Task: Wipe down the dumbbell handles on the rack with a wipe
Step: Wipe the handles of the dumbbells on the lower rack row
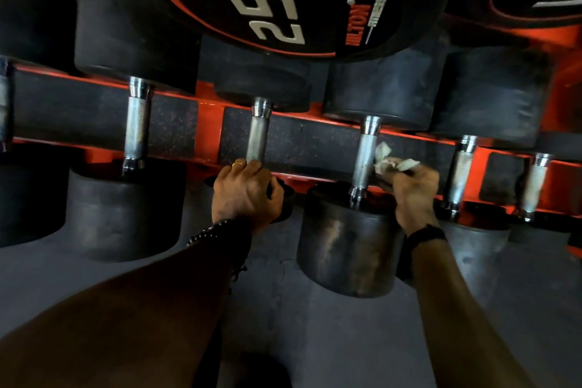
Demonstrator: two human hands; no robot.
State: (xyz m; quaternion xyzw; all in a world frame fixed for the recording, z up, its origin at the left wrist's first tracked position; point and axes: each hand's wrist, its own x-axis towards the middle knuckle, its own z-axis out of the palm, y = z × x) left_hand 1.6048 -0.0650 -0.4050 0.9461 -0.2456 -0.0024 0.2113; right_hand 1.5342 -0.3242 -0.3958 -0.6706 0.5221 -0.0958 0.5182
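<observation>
White wipe against steel handle

Dumbbell handles and wipe on the rack

Knurled steel dumbbell handles lie parallel across the orange rack, between black heads. A crumpled white wipe touches the right side of one handle, bunched near its lower half.

Dumbbells lie across an orange rack, steel handles showing between black heads. The left hand, wearing a ring, grips the near end of one knurled handle. The right hand pinches a crumpled white wipe against the neighbouring handle.
</observation>
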